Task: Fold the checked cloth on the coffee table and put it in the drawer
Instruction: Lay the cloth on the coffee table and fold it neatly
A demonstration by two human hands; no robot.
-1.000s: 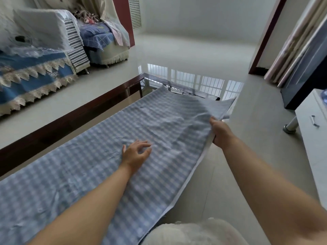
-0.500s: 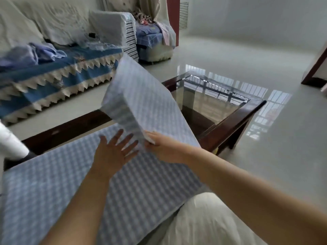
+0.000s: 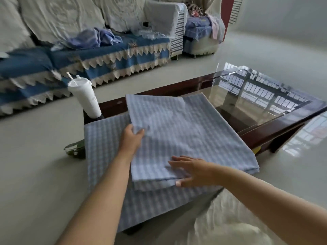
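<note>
The blue and white checked cloth (image 3: 178, 131) lies on the near end of the glass-topped coffee table (image 3: 265, 103), with its far half folded back over the near half. My left hand (image 3: 131, 138) holds the left edge of the folded layer, fingers tucked under it and thumb on top. My right hand (image 3: 191, 171) lies flat on the near edge of the top layer, fingers straight. The lower layer sticks out to the left and toward me. No drawer is in view.
A white lidded cup with a straw (image 3: 85, 98) stands at the table's far left corner. A sofa with a blue lace-trimmed cover (image 3: 88, 57) runs along the back left. A dark green object (image 3: 74, 149) lies on the floor left of the table.
My right hand carried the far end of the cloth over toward me and laid it down on the near half. My left hand moved from the middle to the left edge.
</note>
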